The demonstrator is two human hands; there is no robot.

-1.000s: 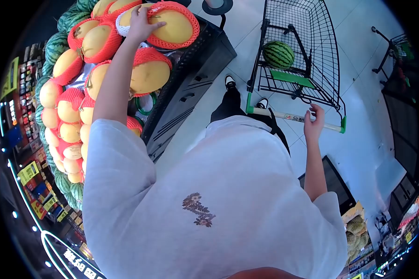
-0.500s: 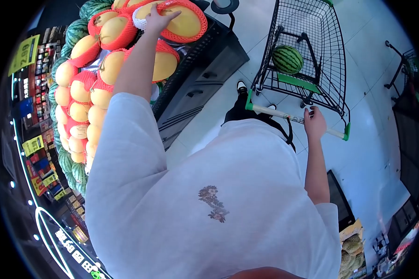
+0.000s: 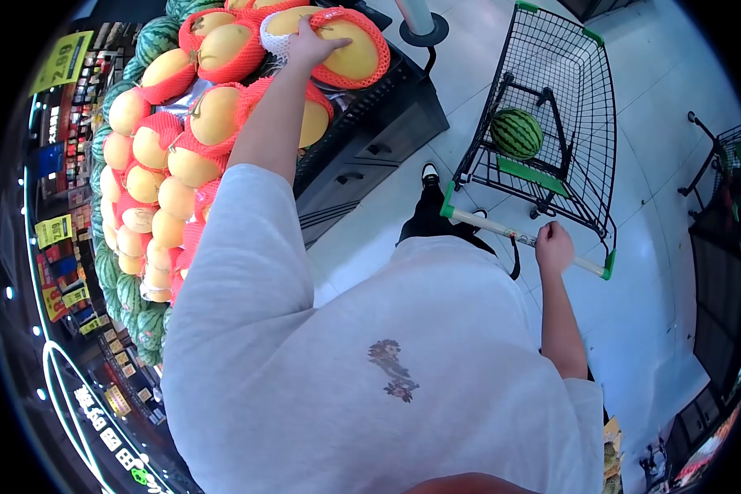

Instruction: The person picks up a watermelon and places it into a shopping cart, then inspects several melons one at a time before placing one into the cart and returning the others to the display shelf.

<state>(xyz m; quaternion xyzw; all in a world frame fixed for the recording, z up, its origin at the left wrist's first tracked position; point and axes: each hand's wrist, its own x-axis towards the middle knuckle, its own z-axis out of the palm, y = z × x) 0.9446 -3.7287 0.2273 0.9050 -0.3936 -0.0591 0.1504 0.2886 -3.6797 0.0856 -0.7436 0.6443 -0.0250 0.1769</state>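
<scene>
My left hand (image 3: 311, 45) reaches to the top of the fruit pile. Its fingers are spread and touch a large yellow melon (image 3: 356, 59) in a red foam net, which rests on the display. Just left of it lies another yellow melon (image 3: 288, 22), partly in a white foam net. On the right, my right hand (image 3: 555, 247) is curled round the white handle (image 3: 492, 226) of a shopping cart (image 3: 589, 123). A striped green watermelon (image 3: 516, 133) lies inside the cart.
More netted melons (image 3: 146, 148) are piled on the dark display stand (image 3: 387, 136), with watermelons (image 3: 128, 292) along the far side. A post with a round base (image 3: 425, 31) stands beyond the stand's corner. Another cart (image 3: 729, 160) is at the right edge.
My right hand has gone from loosely bent fingers over the cart handle to fingers curled on it. My left hand stays at the melons, fingers spread. The view has shifted slightly.
</scene>
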